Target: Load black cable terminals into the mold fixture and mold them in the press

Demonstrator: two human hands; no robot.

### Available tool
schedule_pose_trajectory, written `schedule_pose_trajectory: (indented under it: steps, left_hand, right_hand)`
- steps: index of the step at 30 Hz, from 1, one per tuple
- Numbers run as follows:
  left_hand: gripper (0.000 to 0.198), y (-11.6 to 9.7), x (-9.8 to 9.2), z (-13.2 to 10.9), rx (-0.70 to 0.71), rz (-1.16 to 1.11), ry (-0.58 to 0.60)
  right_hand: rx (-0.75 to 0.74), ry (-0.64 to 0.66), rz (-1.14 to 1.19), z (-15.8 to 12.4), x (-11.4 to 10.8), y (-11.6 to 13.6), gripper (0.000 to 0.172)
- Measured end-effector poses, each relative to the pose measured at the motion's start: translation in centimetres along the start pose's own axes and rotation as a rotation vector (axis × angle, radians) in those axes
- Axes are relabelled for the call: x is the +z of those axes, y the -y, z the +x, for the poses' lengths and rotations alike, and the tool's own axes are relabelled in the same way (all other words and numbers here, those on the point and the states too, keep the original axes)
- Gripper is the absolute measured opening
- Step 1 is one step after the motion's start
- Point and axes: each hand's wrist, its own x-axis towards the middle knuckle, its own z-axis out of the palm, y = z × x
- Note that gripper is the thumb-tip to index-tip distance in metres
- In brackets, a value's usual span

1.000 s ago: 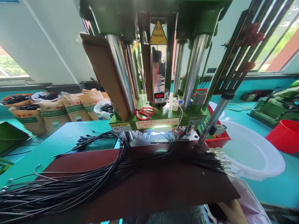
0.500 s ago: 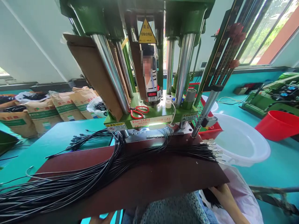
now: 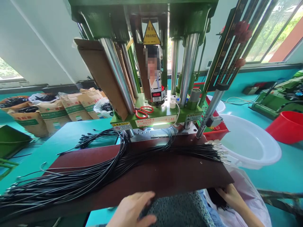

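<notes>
My left hand (image 3: 133, 208) is in front of the board's near edge, its fingers spread and holding nothing. At the lower right, under the board's corner, my right hand (image 3: 226, 192) is closed at the top of a black cable bundle (image 3: 216, 199); its fingertips are partly hidden. That bundle hangs by a whitish plastic bag (image 3: 252, 201). Across the brown board (image 3: 165, 176) lie many loose black cables (image 3: 78, 178), their pale metal ends (image 3: 220, 153) fanned out to the right. Some cables (image 3: 169, 138) loop up into the green press (image 3: 156, 118).
Red-handled scissors (image 3: 144, 111) lie on the press plate, between its steel columns (image 3: 117, 75). To the right are a white tub (image 3: 253, 138) and a red bucket (image 3: 286, 126). Paper sacks (image 3: 52, 115) line the left wall. A person shows behind the press.
My left hand has come up from beneath the board's near edge into full view, fingers spread. My right hand stays by the black bundle. The view has shifted slightly.
</notes>
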Motion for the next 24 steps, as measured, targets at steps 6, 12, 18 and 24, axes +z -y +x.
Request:
schedule_pose_trajectory:
  steps: [6,12,18,24]
  left_hand:
    - [0.05,-10.0,0.3,13.0,0.389,0.516,-0.297]
    - [0.041,-11.4,1.5,19.9,0.392,0.721,-0.347]
    - [0.016,-11.9,0.1,20.4,0.474,0.75,-0.229]
    - [0.016,-12.5,-2.0,19.4,0.502,0.586,-0.324]
  right_hand:
    - [-0.061,-0.018,-0.1,0.1,0.0,0.1,0.033]
    - [-0.171,-0.082,-0.143,-1.4,-0.7,-1.6,0.047]
    - [-0.194,-0.055,-0.086,-2.3,-2.3,-1.9,0.057]
    - [-0.182,-0.142,-0.067,-2.0,-4.8,-0.8,0.053]
